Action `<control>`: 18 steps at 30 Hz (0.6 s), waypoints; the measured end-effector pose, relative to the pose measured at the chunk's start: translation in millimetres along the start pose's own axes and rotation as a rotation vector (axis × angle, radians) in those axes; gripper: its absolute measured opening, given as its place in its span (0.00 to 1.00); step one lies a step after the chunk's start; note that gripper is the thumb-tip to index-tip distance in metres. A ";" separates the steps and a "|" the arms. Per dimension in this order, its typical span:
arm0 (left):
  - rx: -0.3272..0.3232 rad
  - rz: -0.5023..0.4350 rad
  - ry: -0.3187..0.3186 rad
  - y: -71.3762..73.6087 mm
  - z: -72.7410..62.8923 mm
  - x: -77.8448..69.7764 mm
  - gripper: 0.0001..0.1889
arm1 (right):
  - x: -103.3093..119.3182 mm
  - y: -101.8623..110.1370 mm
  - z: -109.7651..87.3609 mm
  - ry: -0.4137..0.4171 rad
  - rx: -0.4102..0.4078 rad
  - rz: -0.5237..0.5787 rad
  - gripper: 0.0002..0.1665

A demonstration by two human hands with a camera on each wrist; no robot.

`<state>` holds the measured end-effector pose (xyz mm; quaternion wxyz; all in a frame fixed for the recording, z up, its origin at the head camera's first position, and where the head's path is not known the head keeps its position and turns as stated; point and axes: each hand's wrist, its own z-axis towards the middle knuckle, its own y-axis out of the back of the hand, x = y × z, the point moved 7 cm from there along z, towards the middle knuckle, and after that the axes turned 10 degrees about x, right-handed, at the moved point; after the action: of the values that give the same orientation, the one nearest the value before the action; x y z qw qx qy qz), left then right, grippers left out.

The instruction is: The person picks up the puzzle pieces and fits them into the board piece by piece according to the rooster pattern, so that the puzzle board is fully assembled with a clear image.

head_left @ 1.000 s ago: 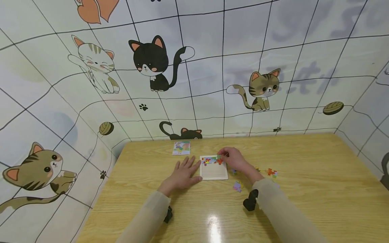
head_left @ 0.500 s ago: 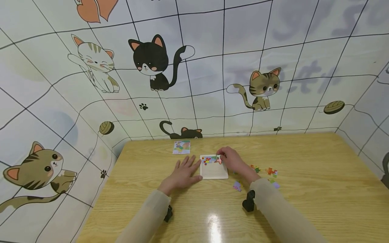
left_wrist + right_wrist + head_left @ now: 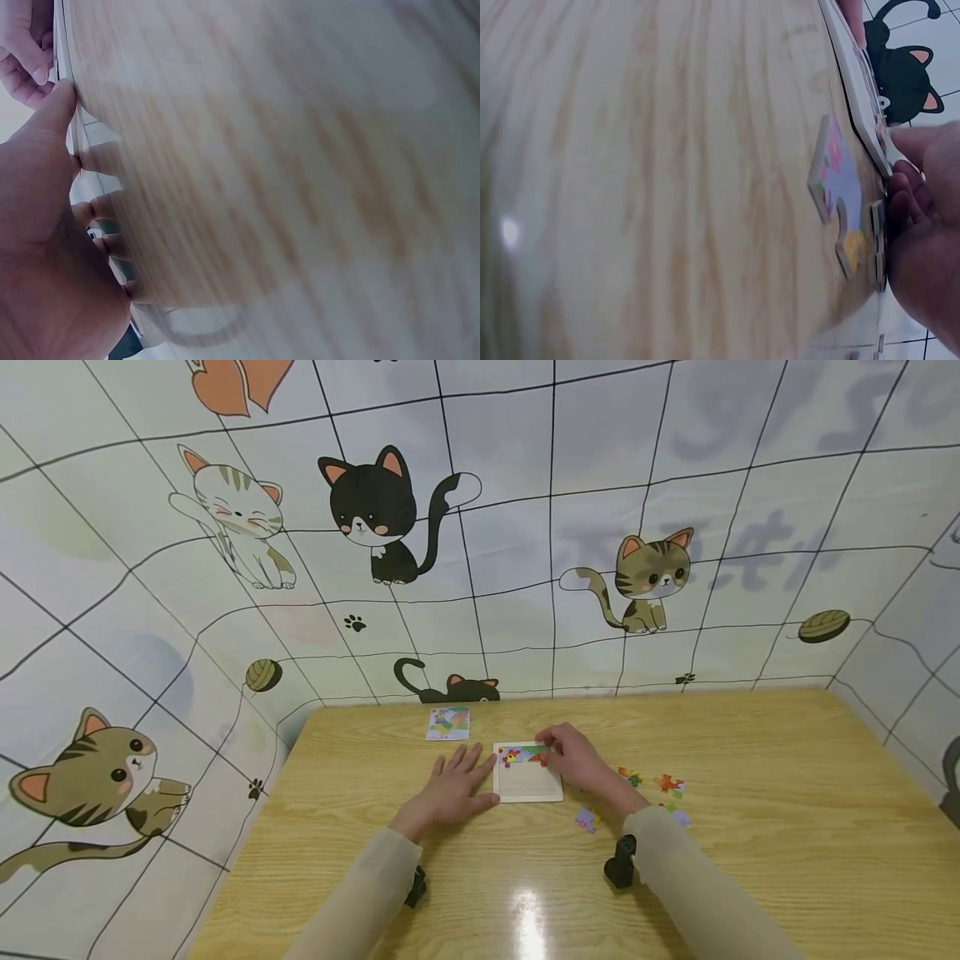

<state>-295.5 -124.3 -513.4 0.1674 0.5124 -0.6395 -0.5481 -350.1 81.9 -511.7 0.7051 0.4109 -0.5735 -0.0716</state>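
A white square puzzle tray (image 3: 528, 789) lies on the wooden table, with joined colourful pieces (image 3: 513, 756) along its far side. My left hand (image 3: 450, 793) is spread flat on the table, its fingertips and thumb at the tray's left edge. At the tray's far right corner, my right hand (image 3: 576, 756) pinches an orange and green puzzle piece (image 3: 538, 759), partly hidden by the fingers. In the right wrist view, the thumb (image 3: 915, 142) reaches over the tray's rim (image 3: 855, 90), the other fingers curled below it.
Loose pieces lie right of the tray: a lilac one (image 3: 587, 819), a green and orange one (image 3: 630, 776), an orange one (image 3: 670, 784) and a lilac and green one (image 3: 678, 815). A square picture card (image 3: 448, 724) lies behind the left hand. A cat-print wall cloth (image 3: 517, 635) borders the table.
The piece at my right fingers tilted and caught the light half a second ago; now it lies flatter in the tray's far row. My left hand has stayed in place.
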 end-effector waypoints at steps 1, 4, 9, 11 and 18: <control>0.001 0.001 0.002 -0.1 0.1 0.2 0.38 | -1.3 0.0 -0.3 -0.008 0.007 0.006 0.14; 0.002 0.005 0.003 0.0 0.2 0.2 0.38 | -3.7 0.2 -0.6 -0.024 0.024 0.012 0.15; -0.002 0.003 0.003 1.9 -1.4 -1.9 0.38 | -5.0 0.6 -0.8 -0.002 0.033 -0.008 0.14; 0.001 0.005 0.006 1.9 -1.3 -1.9 0.38 | -5.3 0.5 -0.9 0.015 0.034 -0.009 0.13; -0.005 0.008 -0.004 2.1 -0.2 -1.8 0.38 | -5.5 0.3 -1.4 0.045 0.042 -0.012 0.12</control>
<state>-295.6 -123.2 -510.9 0.1696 0.5085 -0.6405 -0.5499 -350.8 85.9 -515.6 0.7087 0.4303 -0.5564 -0.0545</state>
